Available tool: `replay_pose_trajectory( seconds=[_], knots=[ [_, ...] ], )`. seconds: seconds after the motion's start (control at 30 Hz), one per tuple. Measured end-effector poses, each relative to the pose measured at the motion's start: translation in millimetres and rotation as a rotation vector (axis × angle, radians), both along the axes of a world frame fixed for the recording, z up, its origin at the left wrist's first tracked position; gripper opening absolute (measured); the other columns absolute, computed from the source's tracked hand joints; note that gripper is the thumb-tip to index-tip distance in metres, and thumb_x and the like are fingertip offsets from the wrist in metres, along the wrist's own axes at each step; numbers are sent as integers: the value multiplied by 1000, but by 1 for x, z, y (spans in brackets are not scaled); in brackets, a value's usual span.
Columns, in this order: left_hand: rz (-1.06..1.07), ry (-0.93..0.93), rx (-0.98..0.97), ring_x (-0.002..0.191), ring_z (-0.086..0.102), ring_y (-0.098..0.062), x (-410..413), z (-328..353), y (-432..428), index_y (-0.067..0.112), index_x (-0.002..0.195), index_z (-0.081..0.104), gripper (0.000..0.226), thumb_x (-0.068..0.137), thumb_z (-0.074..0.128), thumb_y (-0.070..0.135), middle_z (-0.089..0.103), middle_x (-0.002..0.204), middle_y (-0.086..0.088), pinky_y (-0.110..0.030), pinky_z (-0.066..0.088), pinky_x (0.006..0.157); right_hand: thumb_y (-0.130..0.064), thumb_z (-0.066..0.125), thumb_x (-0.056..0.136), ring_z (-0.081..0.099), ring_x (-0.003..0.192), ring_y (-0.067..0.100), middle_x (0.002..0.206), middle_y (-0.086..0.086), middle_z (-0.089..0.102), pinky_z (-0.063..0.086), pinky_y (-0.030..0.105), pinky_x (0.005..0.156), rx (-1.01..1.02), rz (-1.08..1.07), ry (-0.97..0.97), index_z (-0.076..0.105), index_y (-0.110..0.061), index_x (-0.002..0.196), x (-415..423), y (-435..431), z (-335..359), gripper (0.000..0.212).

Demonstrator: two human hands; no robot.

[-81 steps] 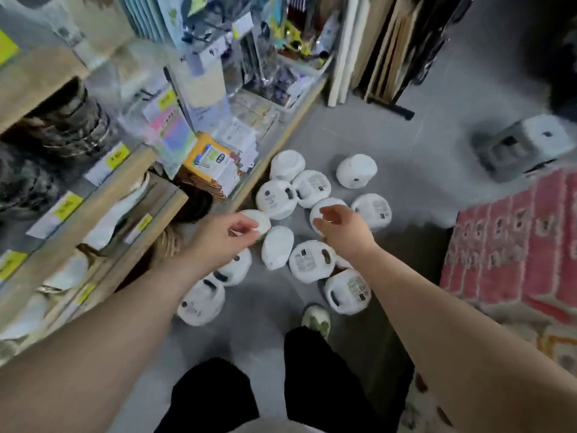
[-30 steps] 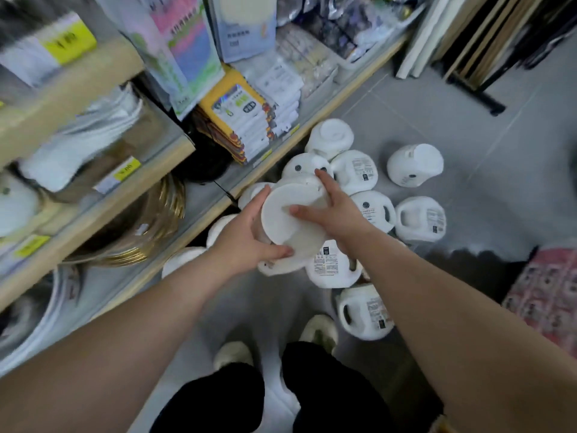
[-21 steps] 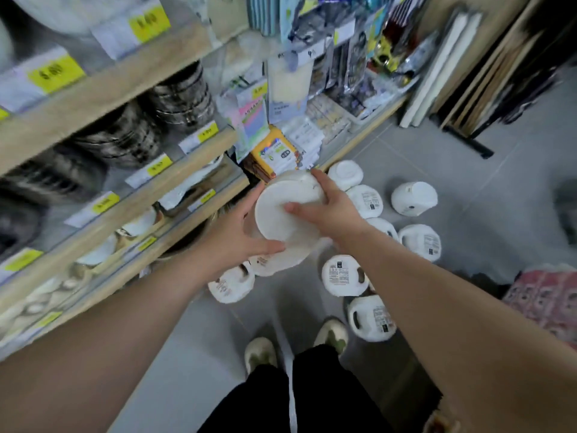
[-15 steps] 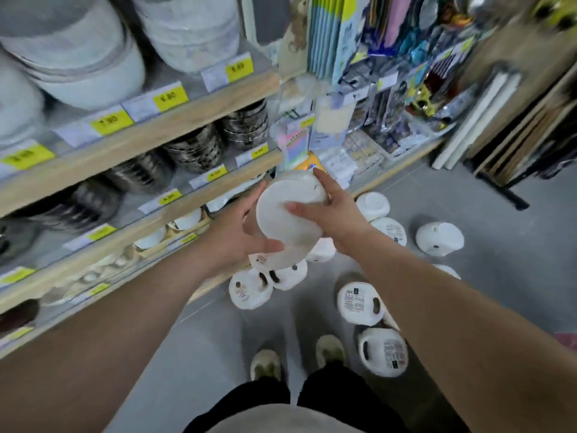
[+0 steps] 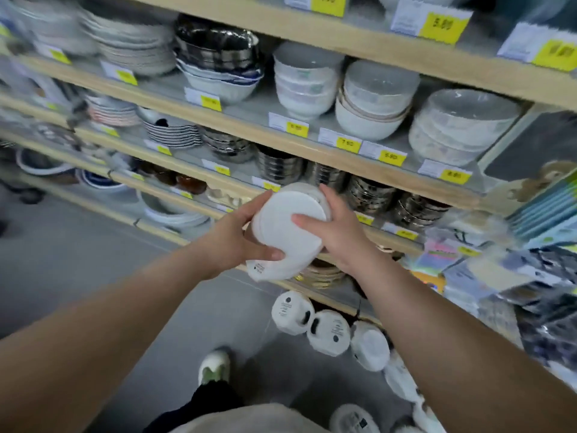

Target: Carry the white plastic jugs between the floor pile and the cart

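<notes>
Hands hold white containers before the bowl shelves

Shelving [image 5: 312, 142] of pale wood fills the upper view, its tiers carrying stacks of white bowls [image 5: 371, 101], patterned plates [image 5: 137, 45] and dark metallic bowls [image 5: 368, 189], with yellow price tags [image 5: 390, 156] along the edges; the print on them is too blurred to read. Grey floor [image 5: 78, 260] lies below, where more white containers [image 5: 327, 332] lie on their sides near the lowest shelf, some cut off at the bottom edge. A light shoe [image 5: 214, 365] shows beneath.

Held between both hands, in front of the lower tiers, are white round containers [image 5: 287, 232], smooth and matt, flat face toward the camera; a second one sits partly hidden behind the first, with a small dark label at its lower edge. The left hand [image 5: 234, 235] grasps the left side, thumb curled across the front. The right hand [image 5: 334, 226] grips the right side, thumb on the face.
</notes>
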State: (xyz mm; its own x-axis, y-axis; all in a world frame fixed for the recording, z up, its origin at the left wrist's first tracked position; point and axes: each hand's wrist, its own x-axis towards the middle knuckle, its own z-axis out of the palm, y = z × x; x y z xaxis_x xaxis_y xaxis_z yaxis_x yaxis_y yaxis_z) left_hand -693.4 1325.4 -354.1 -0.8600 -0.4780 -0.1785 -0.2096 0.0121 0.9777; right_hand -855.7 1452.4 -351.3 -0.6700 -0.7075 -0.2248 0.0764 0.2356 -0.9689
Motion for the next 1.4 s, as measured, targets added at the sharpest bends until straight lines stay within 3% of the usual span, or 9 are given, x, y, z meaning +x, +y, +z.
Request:
replay_pose_trajectory(
  seconds=[0.13, 0.27, 0.47, 0.6, 0.7, 0.77, 1.1, 1.23, 1.4],
  knots=[
    [209, -2, -17, 128, 45, 1, 69, 7, -35, 60, 126, 41, 98, 60, 91, 9, 47, 140, 23, -35, 50, 98, -30, 87, 62, 54, 122, 20, 139, -3, 53, 49, 52, 99, -22, 232, -19, 43, -35, 141, 46, -70, 8, 91],
    [369, -5, -42, 115, 47, 17, 146, 13, -86, 76, 108, 46, 94, 59, 92, 10, 55, 120, 40, -27, 54, 88, -33, 86, 55, 54, 123, 17, 139, -4, 53, 47, 45, 102, -53, 384, -1, 42, -34, 142, 111, -153, 13, 97],
    [595, -1, -27, 116, 55, 3, 265, 22, -173, 67, 112, 48, 92, 58, 92, 7, 59, 121, 32, -31, 56, 87, -20, 87, 66, 57, 115, 10, 137, -5, 54, 51, 38, 97, -93, 591, -19, 40, -32, 144, 224, -285, 17, 92],
    [723, -16, -43, 110, 55, 12, 337, 32, -223, 52, 133, 43, 100, 57, 92, 8, 58, 122, 31, -32, 53, 94, -18, 85, 71, 53, 121, 12, 138, -7, 51, 47, 38, 102, -109, 715, -1, 39, -30, 145, 298, -360, 26, 88],
    [832, -39, -62, 120, 53, 1, 387, 37, -255, 40, 145, 38, 108, 56, 93, 10, 56, 131, 21, -32, 49, 100, -18, 84, 72, 52, 123, 13, 139, -7, 50, 46, 41, 104, -116, 805, -17, 38, -28, 146, 350, -411, 31, 89],
    [896, -58, -77, 124, 51, -9, 416, 38, -275, 40, 145, 38, 108, 56, 93, 12, 55, 132, 16, -34, 48, 100, -17, 84, 72, 52, 124, 14, 141, -4, 50, 47, 41, 102, -115, 879, -36, 36, -28, 148, 381, -445, 31, 90],
    [1170, -100, -84, 122, 53, -14, 522, 39, -421, 49, 141, 35, 108, 57, 93, 13, 57, 132, 10, -35, 52, 97, -18, 85, 71, 54, 120, 13, 140, -5, 51, 51, 35, 96, -131, 1183, -77, 34, -29, 148, 508, -650, 22, 93],
    [1271, -115, -94, 124, 51, -14, 555, 49, -490, 43, 145, 34, 109, 58, 92, 14, 57, 132, 12, -37, 50, 100, -17, 85, 71, 56, 104, -3, 130, -11, 56, 52, 16, 73, -149, 1293, -108, 34, -27, 148, 553, -739, 29, 93],
    [1368, -158, -113, 127, 47, -14, 606, 55, -566, 50, 144, 31, 109, 58, 92, 21, 53, 134, 15, -38, 48, 102, -20, 87, 69, 55, 110, 1, 124, -19, 55, 51, 16, 77, -169, 1389, -82, 36, -30, 147, 615, -833, 39, 94]
  ],
)
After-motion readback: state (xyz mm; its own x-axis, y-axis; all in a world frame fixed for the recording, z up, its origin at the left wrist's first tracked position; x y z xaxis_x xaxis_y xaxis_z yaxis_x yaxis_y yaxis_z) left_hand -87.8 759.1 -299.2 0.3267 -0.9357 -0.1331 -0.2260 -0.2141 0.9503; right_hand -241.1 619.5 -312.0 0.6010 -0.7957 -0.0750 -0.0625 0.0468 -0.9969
